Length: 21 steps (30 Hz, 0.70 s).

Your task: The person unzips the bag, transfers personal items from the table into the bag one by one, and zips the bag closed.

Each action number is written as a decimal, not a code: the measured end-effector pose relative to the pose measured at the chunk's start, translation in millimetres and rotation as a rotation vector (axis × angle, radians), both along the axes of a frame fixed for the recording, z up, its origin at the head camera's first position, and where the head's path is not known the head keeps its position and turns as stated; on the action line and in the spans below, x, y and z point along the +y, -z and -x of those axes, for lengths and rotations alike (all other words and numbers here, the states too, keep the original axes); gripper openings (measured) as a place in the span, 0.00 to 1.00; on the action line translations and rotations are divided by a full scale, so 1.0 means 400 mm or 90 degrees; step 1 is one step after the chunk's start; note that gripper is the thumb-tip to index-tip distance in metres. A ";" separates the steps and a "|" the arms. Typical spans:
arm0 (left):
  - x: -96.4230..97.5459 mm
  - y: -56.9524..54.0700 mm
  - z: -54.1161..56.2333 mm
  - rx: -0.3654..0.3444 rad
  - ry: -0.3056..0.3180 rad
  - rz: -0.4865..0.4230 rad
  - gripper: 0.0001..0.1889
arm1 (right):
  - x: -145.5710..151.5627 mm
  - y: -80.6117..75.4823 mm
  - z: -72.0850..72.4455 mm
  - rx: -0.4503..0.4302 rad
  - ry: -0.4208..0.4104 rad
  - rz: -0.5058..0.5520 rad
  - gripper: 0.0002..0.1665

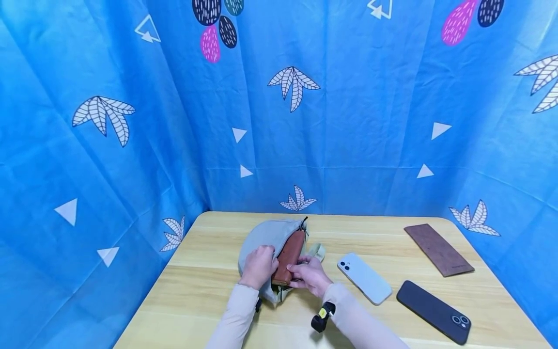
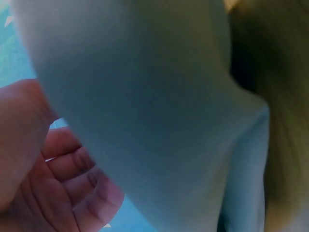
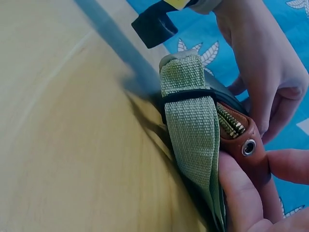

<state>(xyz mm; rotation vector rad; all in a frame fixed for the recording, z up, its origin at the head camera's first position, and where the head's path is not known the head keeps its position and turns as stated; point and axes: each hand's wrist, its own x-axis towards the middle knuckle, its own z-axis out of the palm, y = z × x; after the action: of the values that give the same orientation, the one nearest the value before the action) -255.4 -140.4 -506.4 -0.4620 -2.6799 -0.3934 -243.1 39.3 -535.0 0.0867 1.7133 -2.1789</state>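
A pale grey-blue fabric bag [image 1: 263,236] lies on the table with its zipped mouth open towards the right. Partly inside that mouth is a brown leather zip wallet [image 1: 291,250]; its brass zip and a metal eyelet show in the right wrist view. My left hand [image 1: 260,265] grips the bag's near edge with curled fingers. Thumb and fingers of my right hand [image 1: 310,275] pinch the wallet near its lower end. A folded green webbing strap [image 3: 190,130] of the bag stands beside the wallet. The bag's cloth hides part of my left hand in the left wrist view.
On the wooden table [image 1: 209,300], right of the bag, lie a white phone [image 1: 366,280], a black phone [image 1: 429,310] and a flat brown leather wallet [image 1: 438,249]. A blue patterned curtain [image 1: 357,145] hangs behind and at both sides.
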 end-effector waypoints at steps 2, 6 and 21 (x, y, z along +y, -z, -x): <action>-0.001 0.001 0.001 0.002 -0.001 -0.004 0.13 | -0.002 0.001 -0.003 0.002 -0.005 -0.002 0.33; -0.005 0.004 0.005 -0.003 0.004 -0.012 0.18 | -0.007 0.000 -0.005 0.000 0.001 -0.012 0.33; -0.029 -0.002 0.013 -0.075 0.015 -0.076 0.06 | 0.034 -0.003 0.035 -0.007 0.024 0.000 0.20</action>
<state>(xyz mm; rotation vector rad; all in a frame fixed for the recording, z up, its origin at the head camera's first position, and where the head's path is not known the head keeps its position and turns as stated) -260.7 -152.1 -505.6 -0.4476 -2.7461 -0.6006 -257.2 52.9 -533.8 0.1316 1.7192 -2.2007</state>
